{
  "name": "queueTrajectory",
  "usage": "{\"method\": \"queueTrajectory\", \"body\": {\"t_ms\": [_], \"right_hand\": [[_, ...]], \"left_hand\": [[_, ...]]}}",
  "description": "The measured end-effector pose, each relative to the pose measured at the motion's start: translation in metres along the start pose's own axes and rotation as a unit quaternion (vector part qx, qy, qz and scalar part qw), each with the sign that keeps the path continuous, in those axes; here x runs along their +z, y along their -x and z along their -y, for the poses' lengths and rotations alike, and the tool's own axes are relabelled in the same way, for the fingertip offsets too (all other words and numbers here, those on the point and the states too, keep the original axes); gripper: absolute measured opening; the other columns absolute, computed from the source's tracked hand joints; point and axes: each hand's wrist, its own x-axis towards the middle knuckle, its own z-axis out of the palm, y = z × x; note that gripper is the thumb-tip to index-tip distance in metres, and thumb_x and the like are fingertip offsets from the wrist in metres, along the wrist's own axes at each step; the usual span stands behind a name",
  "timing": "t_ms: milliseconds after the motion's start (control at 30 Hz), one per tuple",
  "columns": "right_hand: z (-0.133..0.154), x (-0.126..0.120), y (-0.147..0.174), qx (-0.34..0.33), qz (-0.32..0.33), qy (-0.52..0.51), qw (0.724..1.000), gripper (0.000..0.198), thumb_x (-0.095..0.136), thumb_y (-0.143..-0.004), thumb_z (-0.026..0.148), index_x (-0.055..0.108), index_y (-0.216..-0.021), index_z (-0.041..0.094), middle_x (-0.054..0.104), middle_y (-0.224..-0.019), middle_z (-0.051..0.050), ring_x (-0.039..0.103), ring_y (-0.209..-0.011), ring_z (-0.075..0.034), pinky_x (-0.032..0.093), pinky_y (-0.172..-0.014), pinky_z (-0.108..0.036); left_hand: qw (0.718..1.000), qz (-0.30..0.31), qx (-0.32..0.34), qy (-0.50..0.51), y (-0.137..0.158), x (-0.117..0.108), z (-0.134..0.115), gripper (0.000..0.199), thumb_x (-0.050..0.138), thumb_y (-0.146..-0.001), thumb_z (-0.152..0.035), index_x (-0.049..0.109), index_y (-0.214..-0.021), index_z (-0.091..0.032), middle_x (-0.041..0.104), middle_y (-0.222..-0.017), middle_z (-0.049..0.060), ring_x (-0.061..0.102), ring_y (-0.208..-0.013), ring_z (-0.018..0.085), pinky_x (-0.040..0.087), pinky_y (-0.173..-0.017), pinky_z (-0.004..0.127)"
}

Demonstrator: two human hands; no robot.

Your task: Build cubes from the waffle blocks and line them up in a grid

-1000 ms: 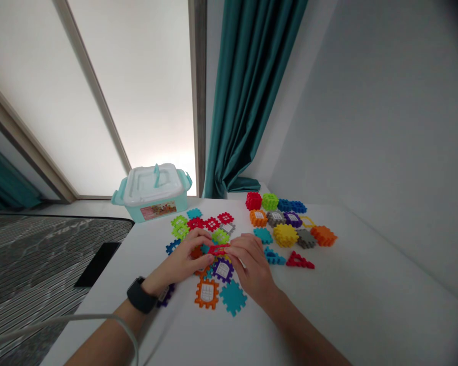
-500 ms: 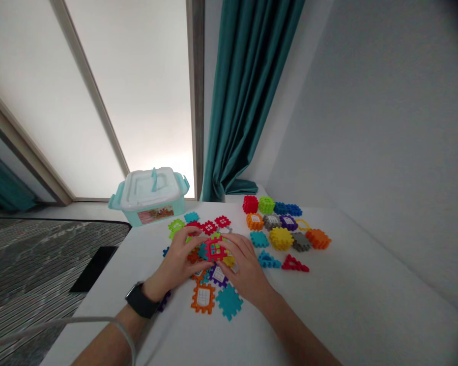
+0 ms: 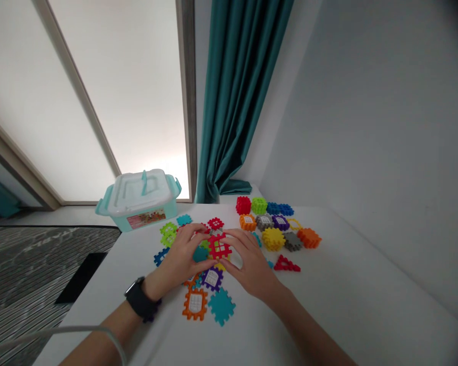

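White table [image 3: 366, 315] beneath right hand [image 3: 252, 264], left hand [image 3: 177, 262] and scattered multicoloured toothed plastic tiles [image 3: 221, 306].
Right fingers pinch a red, square, latticed plastic tile [image 3: 220, 247] between the hands; left fingers curve alongside (grip not discernible). Uneven pressure could make it slip.

A: What sort of place is this?
B: A homelike room: a long teal curtain [image 3: 236, 107] hangs beside tall, brightly lit framed panels [image 3: 133, 76], next to a plain pale wall [image 3: 381, 127].
A: Anything else pointing that way?
B: Colourful toothed toy pieces [image 3: 273, 239] on a white counter [image 3: 359, 300], a turquoise lidded box [image 3: 143, 198] near its far edge.
A: And the floor [image 3: 26, 272]?
B: Dark, striped and patterned; perhaps carpet, though that corner is too dim to be sure.
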Motion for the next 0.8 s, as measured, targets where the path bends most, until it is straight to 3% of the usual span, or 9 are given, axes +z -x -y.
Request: {"method": "queueTrajectory", "body": {"t_ms": [500,800], "right_hand": [[-0.06,-0.054,0.003,0.034,0.07,0.031,0.996,0.029,0.061,-0.091,0.018,0.06,-0.119,0.025,0.061,-0.133,-0.009,0.053,-0.128,-0.026,0.041,-0.11,-0.048],[-0.14,-0.048,-0.017,0.093,0.04,0.031,0.994,0.032,0.065,-0.087,0.022,0.06,-0.118,0.021,0.065,-0.127,-0.013,0.057,-0.121,-0.029,0.043,-0.106,-0.051]], "left_hand": [[0.998,0.043,0.009,0.04,-0.063,0.057,-0.004,0.041,0.076,-0.083,-0.042,0.059,-0.113,-0.02,0.058,-0.122,0.011,0.056,-0.114,0.028,0.047,-0.096,0.043],[0.98,0.179,-0.07,-0.053,-0.085,0.088,0.02,0.033,0.06,-0.093,-0.044,0.061,-0.118,-0.022,0.062,-0.123,0.01,0.056,-0.119,0.031,0.045,-0.098,0.048]]}}
